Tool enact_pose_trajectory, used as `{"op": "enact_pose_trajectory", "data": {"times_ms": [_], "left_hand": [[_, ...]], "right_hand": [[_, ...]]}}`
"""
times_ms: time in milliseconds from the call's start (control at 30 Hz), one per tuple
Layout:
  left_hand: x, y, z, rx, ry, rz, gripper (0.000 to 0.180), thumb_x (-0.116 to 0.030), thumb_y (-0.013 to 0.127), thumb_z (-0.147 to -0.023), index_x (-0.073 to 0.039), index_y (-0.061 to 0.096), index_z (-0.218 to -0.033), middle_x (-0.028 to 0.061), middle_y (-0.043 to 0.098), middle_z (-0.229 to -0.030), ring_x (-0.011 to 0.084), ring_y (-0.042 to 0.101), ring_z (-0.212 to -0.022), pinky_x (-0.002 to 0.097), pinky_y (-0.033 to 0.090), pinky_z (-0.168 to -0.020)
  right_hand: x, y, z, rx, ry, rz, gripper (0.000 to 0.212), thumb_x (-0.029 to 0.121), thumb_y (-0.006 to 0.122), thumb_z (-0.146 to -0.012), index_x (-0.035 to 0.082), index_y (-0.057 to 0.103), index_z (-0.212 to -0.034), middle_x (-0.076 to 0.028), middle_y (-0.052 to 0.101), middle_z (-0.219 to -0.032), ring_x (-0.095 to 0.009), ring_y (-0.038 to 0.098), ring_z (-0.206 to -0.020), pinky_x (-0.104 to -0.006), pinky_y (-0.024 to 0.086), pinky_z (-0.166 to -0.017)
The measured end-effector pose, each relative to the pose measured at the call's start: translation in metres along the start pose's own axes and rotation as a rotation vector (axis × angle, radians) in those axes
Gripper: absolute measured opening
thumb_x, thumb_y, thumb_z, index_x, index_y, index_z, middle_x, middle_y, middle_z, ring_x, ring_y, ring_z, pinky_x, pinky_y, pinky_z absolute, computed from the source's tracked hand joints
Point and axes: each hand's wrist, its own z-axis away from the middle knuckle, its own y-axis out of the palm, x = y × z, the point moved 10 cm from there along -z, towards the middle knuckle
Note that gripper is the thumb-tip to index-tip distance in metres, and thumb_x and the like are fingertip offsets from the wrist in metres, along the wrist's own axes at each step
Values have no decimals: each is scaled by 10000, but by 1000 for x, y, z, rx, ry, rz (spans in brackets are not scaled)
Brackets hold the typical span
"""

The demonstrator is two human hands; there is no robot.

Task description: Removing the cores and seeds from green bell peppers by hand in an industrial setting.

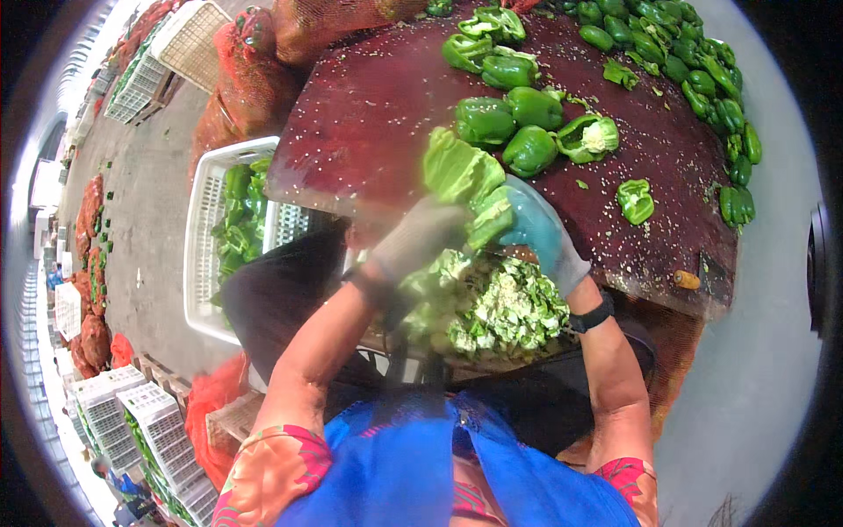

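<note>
Opened green pepper (461, 171) is up between the hands, at the near edge of the dark red worktop (369, 132), just beyond a heap of pale green trimmings (518, 303). Left hand (417, 235), gloved and blurred, is closed on the pepper's near left end. Right hand (537, 230), in a blue-grey glove, is against its right side, back of the glove uppermost; fingertips hidden, so cannot tell how firmly it grips or whether it holds a tool.

Step in hand, as judged: pulling the pepper wall apart and clearing the core. Best done with the left hand steady on the outer wall and the right working from the inside, thumbs kept clear of any edge. Peeling along the natural folds should tear less flesh than a straight tug. Holding the pepper low over the trimmings should limit seed scatter; loose seeds already speckle the worktop.

Nearby: whole green peppers (531, 151) just beyond the hands, an opened half with pale core (597, 136) to their right, white crate (200, 255) with green peppers at left
</note>
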Motion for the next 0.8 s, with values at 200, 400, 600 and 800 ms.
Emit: {"op": "enact_pose_trajectory", "data": {"times_ms": [200,400,600,800], "left_hand": [[13,5,10,-81,-142,303,80,-27,649,-886,-45,695,-948,88,674,-883,202,694,-841,341,557,-706],[79,-77,89,-480,-552,1096,197,-35,589,-934,-15,670,-1113,71,705,-913,162,653,-841,318,549,-749],[53,-223,170,-621,-275,-273,208,-175,560,-1013,-18,654,-1111,105,687,-1136,175,662,-983,293,536,-821],[71,-132,84,-519,-318,1058,367,-212,582,-1005,12,552,-1293,111,644,-1227,214,654,-1024,331,551,-902]], "right_hand": [[5,-1,-5,55,-159,0,448,200,510,-1035,-41,522,-1412,-101,583,-1385,-164,532,-1262,-311,393,-1106],[38,4,25,198,-223,-136,499,305,500,-1033,8,527,-1433,-140,625,-1341,-211,637,-1158,-349,525,-945],[63,-52,38,-189,-241,-4,505,350,475,-1045,21,527,-1425,-157,688,-1233,-223,693,-1047,-346,541,-906],[58,-79,33,-305,-238,-196,504,377,450,-1048,31,546,-1403,-141,698,-1221,-238,703,-1032,-353,550,-883]]}}
